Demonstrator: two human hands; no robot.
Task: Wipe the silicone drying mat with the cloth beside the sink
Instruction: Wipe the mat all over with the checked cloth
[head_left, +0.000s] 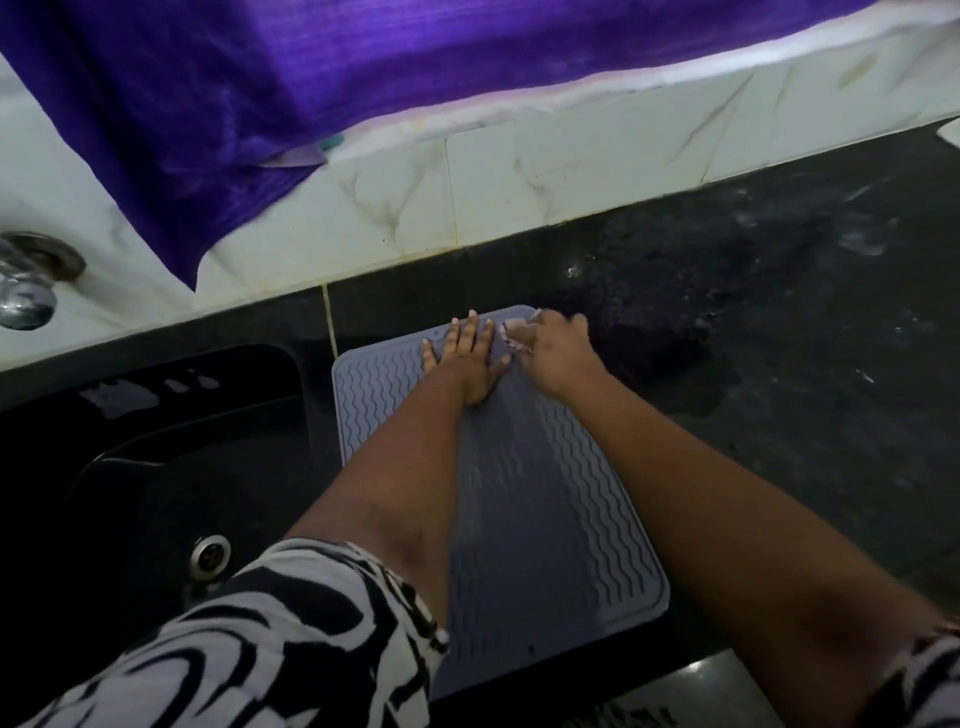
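A grey silicone drying mat (545, 493) with wavy ridges lies on the black counter just right of the sink. My left hand (467, 353) rests flat on the mat's far end, fingers spread, holding nothing. Beside it, at the mat's far right corner, my right hand (556, 348) is closed on a small pale cloth (514, 332), of which only a crumpled bit shows past the fingers. The cloth touches the mat surface.
A black sink (156, 467) with a metal drain (209, 555) sits to the left. A chrome tap (26, 291) is at far left. Purple fabric (234, 104) hangs over the white tiled ledge behind. The black counter (779, 338) to the right looks wet.
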